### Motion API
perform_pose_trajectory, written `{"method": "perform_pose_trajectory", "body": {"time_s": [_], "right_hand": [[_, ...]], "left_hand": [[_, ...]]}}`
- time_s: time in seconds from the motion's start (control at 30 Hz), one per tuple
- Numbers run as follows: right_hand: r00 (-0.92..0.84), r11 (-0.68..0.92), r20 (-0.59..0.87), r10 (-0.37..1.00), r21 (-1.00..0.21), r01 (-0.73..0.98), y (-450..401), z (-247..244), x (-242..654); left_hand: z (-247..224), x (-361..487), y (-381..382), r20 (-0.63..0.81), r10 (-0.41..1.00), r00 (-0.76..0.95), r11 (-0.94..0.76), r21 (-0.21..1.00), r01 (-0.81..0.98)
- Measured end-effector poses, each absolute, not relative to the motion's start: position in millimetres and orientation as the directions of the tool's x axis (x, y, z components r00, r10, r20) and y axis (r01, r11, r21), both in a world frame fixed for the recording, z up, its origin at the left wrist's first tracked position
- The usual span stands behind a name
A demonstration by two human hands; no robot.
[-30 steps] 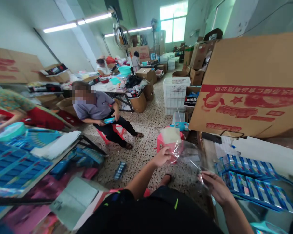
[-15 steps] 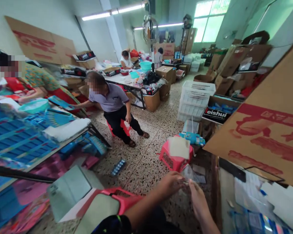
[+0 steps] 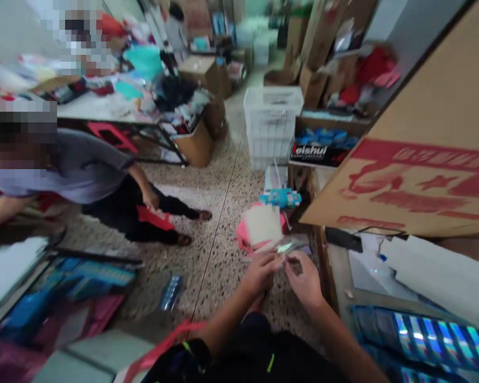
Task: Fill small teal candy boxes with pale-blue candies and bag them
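**While it catches the light, clear film (image 3: 290,246) gets a two-handed pinch**

Lower centre of the frame, left hand (image 3: 258,274) and right hand (image 3: 306,279) work close together, thumbs meeting fingers; flimsy stuff, I'd judge, calling for a light, even hold. Just beyond, a pale pad (image 3: 262,224) tops a pink stool (image 3: 242,234); white crates (image 3: 268,130) stand upper centre.

Clear plastic film (image 3: 286,247), thin (glinting greenish), pinched in fingers (image 3: 272,259)
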State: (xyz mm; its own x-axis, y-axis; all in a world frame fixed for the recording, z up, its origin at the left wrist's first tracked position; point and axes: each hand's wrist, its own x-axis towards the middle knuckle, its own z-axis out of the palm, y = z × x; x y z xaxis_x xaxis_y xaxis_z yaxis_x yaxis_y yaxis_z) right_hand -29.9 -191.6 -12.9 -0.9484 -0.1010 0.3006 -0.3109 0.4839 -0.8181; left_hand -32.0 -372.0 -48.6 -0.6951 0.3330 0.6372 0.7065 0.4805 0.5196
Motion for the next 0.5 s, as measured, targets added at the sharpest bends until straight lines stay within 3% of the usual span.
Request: {"method": "perform_pose_trajectory", "body": {"time_s": [0.07,0.2,0.3,0.37,0.5], "right_hand": [[-0.959,0.393,0.285,-0.013,-0.88,-0.267,-180.5,-3.7,-21.7],[-0.96,0.231,0.279,-0.029,-0.932,-0.278,-161.6,13.9,-31.0],[-0.984,0.153,0.172,-0.04,-0.972,-0.176,-145.8,16.2,-47.7],[-0.99,0.181,0.133,0.043,-0.976,-0.123,-133.7,11.8,-53.1],[-0.871,0.477,0.235,0.431,-0.879,-0.001,-108.3,13.4,-37.4]], "left_hand": [[-39.7,-30.6,-361.2,0.691,0.336,-0.64,0.471,0.465,0.75],[-9.7,-45.4,-341.9,0.777,0.403,-0.483,0.437,0.3,0.848],[11.2,-63.2,-330.9,0.786,0.478,-0.393,0.347,0.243,0.906],[18.5,-74.1,-324.3,0.797,0.489,-0.354,0.268,0.25,0.931],[21.0,-90.6,-308.3,0.818,0.48,-0.317,0.163,0.272,0.948]]}}
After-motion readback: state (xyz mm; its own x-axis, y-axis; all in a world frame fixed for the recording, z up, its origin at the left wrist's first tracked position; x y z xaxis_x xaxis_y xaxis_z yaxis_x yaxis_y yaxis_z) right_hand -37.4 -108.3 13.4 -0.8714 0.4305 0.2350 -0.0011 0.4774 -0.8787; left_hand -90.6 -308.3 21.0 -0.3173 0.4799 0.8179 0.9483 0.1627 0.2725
